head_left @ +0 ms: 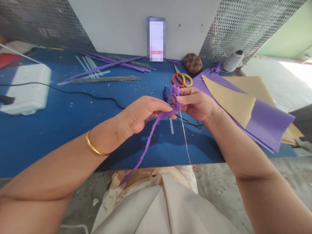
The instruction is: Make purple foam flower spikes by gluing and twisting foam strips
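Observation:
My right hand (195, 102) pinches a small purple crepe paper flower (175, 91) on a thin wire stem (185, 139), which hangs down past the table edge. Between the thumb and fingers of my left hand (148, 112) is a purple crepe paper strip (149, 139). The strip's upper end meets the flower's base, and its loose tail dangles toward my lap. Just behind the flower lies a blue glue gun (166, 93), partly hidden by my hands. Scissors (181, 80) with red and yellow handles rest beyond my right hand.
Purple strips (109, 63), clear glue sticks (91, 68) and a bundle of wires (114, 79) lie at the back of the blue table (48, 139). A black cord (80, 92) crosses it. A white box (30, 89) stands left; purple and tan sheets (265, 117) lie right.

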The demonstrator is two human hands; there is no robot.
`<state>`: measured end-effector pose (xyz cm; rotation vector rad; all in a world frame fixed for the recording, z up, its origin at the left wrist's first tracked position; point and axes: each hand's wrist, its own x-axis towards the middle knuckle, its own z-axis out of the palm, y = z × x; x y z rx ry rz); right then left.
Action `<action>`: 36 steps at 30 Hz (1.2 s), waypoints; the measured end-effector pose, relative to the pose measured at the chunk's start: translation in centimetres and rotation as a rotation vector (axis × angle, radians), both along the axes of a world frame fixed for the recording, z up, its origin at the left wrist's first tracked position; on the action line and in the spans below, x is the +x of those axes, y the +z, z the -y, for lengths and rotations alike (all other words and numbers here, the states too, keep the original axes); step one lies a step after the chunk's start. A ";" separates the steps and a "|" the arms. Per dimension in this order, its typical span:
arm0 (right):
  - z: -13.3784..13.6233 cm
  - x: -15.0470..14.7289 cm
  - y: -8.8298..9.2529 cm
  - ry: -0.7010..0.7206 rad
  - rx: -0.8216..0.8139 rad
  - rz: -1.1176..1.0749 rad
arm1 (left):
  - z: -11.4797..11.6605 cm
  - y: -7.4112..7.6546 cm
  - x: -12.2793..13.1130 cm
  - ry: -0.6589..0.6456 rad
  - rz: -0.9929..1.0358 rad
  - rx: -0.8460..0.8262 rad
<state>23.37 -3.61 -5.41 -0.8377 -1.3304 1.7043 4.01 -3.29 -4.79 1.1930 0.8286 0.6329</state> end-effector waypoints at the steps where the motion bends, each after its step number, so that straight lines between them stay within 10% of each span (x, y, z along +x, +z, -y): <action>1: 0.0 0.0 0.0 -0.008 0.015 0.028 | 0.0 0.0 0.0 -0.001 0.002 -0.002; 18: 0.4 -1.5 -0.1 -0.184 0.247 0.155 | 0.0 -0.7 0.3 0.060 -0.031 -0.003; 36: 0.5 -1.4 0.3 -0.081 0.052 0.025 | 0.8 -0.6 0.7 0.102 0.021 0.051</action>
